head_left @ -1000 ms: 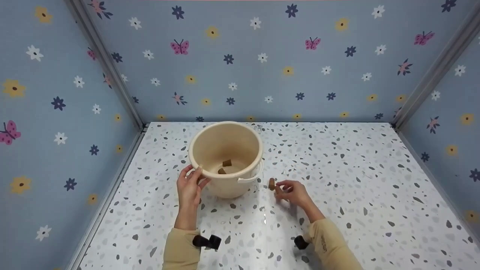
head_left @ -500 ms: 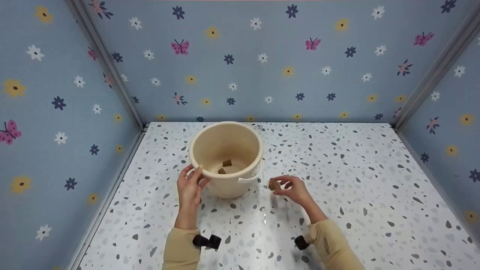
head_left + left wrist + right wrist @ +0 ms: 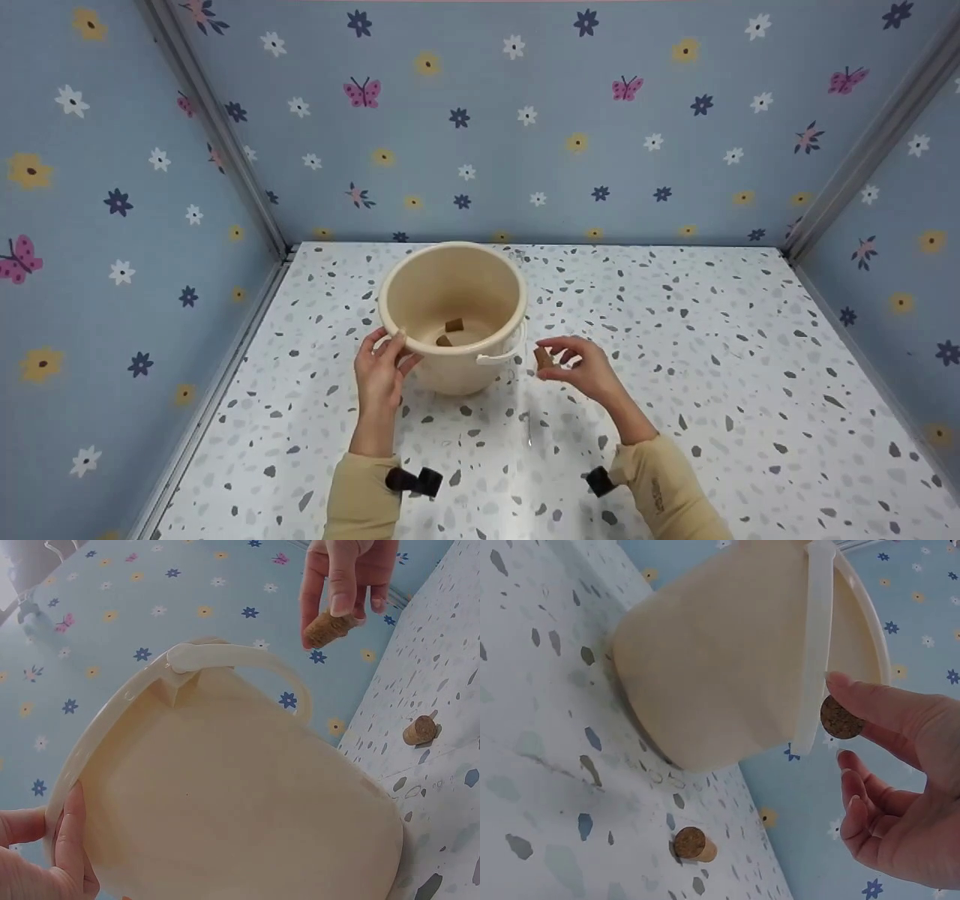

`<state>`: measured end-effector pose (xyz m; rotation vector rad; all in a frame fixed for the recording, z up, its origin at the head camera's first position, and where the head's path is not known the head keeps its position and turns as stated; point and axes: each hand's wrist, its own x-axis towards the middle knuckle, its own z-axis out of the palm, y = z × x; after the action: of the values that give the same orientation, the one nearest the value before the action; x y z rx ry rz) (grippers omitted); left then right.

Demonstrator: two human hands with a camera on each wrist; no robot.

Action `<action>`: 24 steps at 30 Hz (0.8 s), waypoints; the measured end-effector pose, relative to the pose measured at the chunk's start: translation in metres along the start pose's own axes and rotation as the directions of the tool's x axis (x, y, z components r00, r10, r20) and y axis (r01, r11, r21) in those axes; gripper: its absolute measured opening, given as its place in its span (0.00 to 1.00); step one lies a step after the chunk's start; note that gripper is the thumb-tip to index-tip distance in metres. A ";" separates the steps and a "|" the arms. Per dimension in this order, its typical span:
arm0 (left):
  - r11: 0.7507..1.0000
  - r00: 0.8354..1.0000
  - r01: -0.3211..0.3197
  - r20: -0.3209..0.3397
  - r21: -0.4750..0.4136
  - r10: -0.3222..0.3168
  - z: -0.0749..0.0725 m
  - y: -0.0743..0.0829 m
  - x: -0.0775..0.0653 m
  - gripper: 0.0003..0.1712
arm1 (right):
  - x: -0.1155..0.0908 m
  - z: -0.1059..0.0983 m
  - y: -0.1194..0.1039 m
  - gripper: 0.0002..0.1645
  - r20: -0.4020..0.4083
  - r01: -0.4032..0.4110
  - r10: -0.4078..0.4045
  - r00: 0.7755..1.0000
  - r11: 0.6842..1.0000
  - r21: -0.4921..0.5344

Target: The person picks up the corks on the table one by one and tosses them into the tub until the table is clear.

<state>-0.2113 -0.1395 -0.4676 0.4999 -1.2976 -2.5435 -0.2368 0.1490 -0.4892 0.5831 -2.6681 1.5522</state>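
A cream plastic bucket (image 3: 457,375) stands upright on the speckled table, its white handle (image 3: 504,356) hanging down on the right. My left hand (image 3: 381,369) holds the near left part of its rim, thumb over the edge. Two brown cork stoppers, one farther back (image 3: 454,325) and one nearer (image 3: 444,341), lie on the bucket's floor. Just right of the bucket, my right hand (image 3: 586,369) pinches another cork stopper (image 3: 841,718) between thumb and fingers, raised off the table. One more cork stopper (image 3: 421,730) lies on the tabletop beneath that hand.
The white speckled tabletop (image 3: 712,375) stretches to both sides and in front of the bucket. Blue walls with flowers and butterflies (image 3: 525,150) enclose it at the back, left and right, with grey metal posts (image 3: 217,135) in the corners.
My right hand has taken the cork stopper between its fingers and lifted it up from the table, slightly toward the bucket. My left hand stays on the rim.
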 end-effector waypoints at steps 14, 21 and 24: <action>0.999 1.000 -0.006 0.001 -0.033 0.006 0.000 0.000 0.001 0.15 | -0.004 -0.011 -0.077 0.24 0.037 0.080 -0.084 0.996 0.991 0.110; 0.999 1.000 -0.009 0.005 -0.042 0.010 0.001 0.000 0.001 0.14 | 0.006 -0.011 -0.097 0.24 0.029 0.118 -0.123 0.992 0.986 0.121; 0.999 1.000 -0.005 0.002 -0.035 0.005 0.000 -0.001 0.001 0.14 | 0.015 -0.007 -0.094 0.24 0.016 0.128 -0.131 0.991 0.983 0.128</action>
<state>-0.2126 -0.1397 -0.4688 0.4867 -1.2515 -2.5578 -0.2224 0.1086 -0.4038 0.7681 -2.5039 1.6975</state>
